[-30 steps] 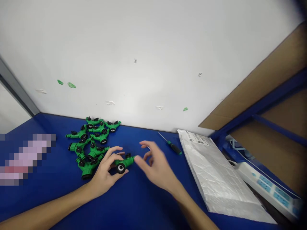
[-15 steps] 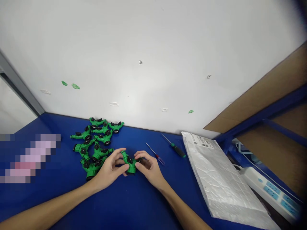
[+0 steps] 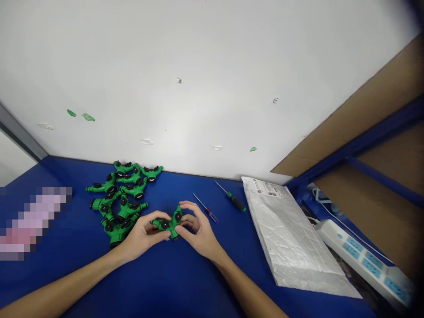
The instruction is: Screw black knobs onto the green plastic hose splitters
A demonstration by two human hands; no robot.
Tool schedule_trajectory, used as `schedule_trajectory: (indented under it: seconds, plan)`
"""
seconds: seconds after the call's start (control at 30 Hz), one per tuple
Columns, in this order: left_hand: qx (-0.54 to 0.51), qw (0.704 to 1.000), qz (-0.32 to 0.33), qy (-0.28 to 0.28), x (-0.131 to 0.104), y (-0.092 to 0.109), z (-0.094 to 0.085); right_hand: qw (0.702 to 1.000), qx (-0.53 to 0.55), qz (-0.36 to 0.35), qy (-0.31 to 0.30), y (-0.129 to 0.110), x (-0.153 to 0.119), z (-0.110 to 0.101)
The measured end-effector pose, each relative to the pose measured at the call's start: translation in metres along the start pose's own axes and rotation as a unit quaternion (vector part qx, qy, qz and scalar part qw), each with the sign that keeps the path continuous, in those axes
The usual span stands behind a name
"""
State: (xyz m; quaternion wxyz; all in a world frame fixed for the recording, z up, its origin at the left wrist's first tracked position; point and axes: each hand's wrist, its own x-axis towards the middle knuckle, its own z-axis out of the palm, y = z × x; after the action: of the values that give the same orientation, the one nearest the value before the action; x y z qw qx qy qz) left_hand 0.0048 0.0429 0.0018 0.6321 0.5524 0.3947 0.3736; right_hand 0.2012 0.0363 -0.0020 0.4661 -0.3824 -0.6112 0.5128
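Observation:
Between my two hands is a green Y-shaped hose splitter [image 3: 172, 224] with black valve levers, held just over the blue table. My left hand [image 3: 145, 234] grips its left branch between thumb and fingers. The thumb and fingers of my right hand [image 3: 198, 229] close round the right branch. Several more green hose splitters [image 3: 127, 208] lie in a loose cluster beyond and to the left of my left hand. The nearest splitter [image 3: 115, 232] lies right beside that hand.
A thin screwdriver [image 3: 212, 215] and a green-and-black screwdriver [image 3: 236, 202] lie right of my hands. Farther right are a silver padded mailer [image 3: 294, 238] and a white power strip [image 3: 364, 260]. A white wall [image 3: 198, 110] rises behind the blue table [image 3: 172, 282]. Something pixelated lies at left.
The hose splitter has turned in my hands, so both branches now spread left and right. My camera view has shifted slightly right. The splitters and tools on the table lie as before.

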Motion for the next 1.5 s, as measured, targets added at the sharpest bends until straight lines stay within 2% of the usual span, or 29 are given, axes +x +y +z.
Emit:
schedule_trajectory:
  seconds: [0.07,0.1,0.17,0.2,0.23,0.27,0.33,0.4,0.43,0.53,0.63,0.73,0.8,0.87,0.9,0.97,1.03,1.1,1.17,1.27,1.37,1.43,1.5]
  plan:
    - [0.044,0.999,0.017,0.018,0.001,-0.002,-0.002,0.997,-0.064,-0.030,0.036,-0.003,0.004,-0.008]
    - [0.062,0.997,0.028,0.034,0.001,-0.004,-0.004,0.989,-0.114,-0.053,0.072,-0.005,0.006,-0.014]
    - [0.080,0.994,0.044,0.064,0.001,-0.006,-0.006,0.950,-0.248,-0.098,0.164,-0.010,0.009,-0.030]
    - [0.080,0.993,0.045,0.073,0.001,-0.007,-0.007,0.929,-0.297,-0.102,0.195,-0.012,0.011,-0.036]
    - [0.077,0.993,0.046,0.078,0.001,-0.009,-0.007,0.918,-0.329,-0.095,0.202,-0.014,0.011,-0.041]
    - [0.072,0.993,0.049,0.081,0.000,-0.010,-0.007,0.917,-0.344,-0.080,0.184,-0.016,0.010,-0.042]
    - [0.061,0.992,0.058,0.091,-0.001,-0.013,-0.005,0.939,-0.331,-0.027,0.092,-0.018,0.007,-0.035]
    - [0.064,0.991,0.072,0.090,-0.003,-0.016,-0.003,0.955,-0.296,0.022,0.000,-0.016,0.003,-0.019]
    - [0.071,0.991,0.081,0.086,-0.004,-0.017,-0.002,0.957,-0.287,0.030,-0.017,-0.014,0.001,-0.010]
    - [0.099,0.986,0.108,0.079,-0.007,-0.018,0.001,0.965,-0.259,0.039,0.006,-0.007,-0.003,0.010]
    - [0.107,0.985,0.105,0.084,-0.010,-0.014,0.003,0.977,-0.208,0.046,0.025,-0.002,-0.006,0.018]
    - [0.124,0.988,0.074,0.048,-0.010,-0.009,0.004,0.981,-0.191,0.018,-0.008,-0.006,-0.007,0.015]
    - [0.120,0.991,0.051,0.021,-0.009,-0.008,0.003,0.971,-0.237,-0.018,-0.006,-0.014,-0.004,0.004]
    - [0.100,0.994,0.034,0.025,-0.008,-0.009,0.001,0.939,-0.337,-0.031,0.065,-0.024,0.000,-0.020]
    - [0.092,0.995,0.031,0.038,-0.007,-0.009,0.000,0.908,-0.402,-0.017,0.119,-0.028,0.003,-0.036]
    - [0.091,0.993,0.034,0.064,-0.005,-0.011,-0.001,0.825,-0.529,0.057,0.192,-0.032,0.007,-0.072]
    - [0.099,0.991,0.042,0.082,-0.005,-0.012,-0.003,0.790,-0.557,0.102,0.236,-0.031,0.009,-0.106]
    - [0.107,0.988,0.049,0.096,-0.005,-0.012,-0.003,0.777,-0.567,0.135,0.239,-0.024,0.010,-0.129]
    - [0.109,0.988,0.048,0.096,-0.005,-0.011,-0.003,0.780,-0.565,0.153,0.222,-0.017,0.012,-0.139]
    - [0.093,0.992,0.029,0.076,-0.006,-0.009,-0.003,0.811,-0.540,0.143,0.176,-0.016,0.011,-0.136]
    - [0.070,0.994,0.043,0.067,-0.006,-0.008,-0.004,0.861,-0.480,0.090,0.140,-0.026,0.005,-0.122]
    - [0.070,0.993,0.064,0.069,-0.006,-0.007,-0.006,0.909,-0.398,0.037,0.121,-0.035,-0.002,-0.109]
    - [0.078,0.992,0.074,0.072,-0.005,-0.007,-0.008,0.939,-0.333,0.011,0.087,-0.044,-0.008,-0.095]
